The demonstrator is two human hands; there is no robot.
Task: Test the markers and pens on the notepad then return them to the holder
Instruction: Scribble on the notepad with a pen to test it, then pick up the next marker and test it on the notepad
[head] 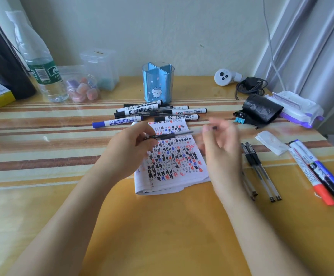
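Striped yellow table [162, 226] carries the notepad [174, 166] at its middle. Above the page the left hand [130, 148] grips a pen [168, 135] level, probably for uncapping. The right hand [222, 140] is blurred at the pen's tip, so its grip cannot be told. The holder [158, 82] stands near the far edge.

Pale wall [162, 26] beyond the fingers [140, 130], faintly textured, evenly daylit. Grey curtain [305, 46] in folds up and right of them, thin cable [268, 36] hanging alongside. Under the fingers: glossy yellow table [162, 226], brown and cream stripes.
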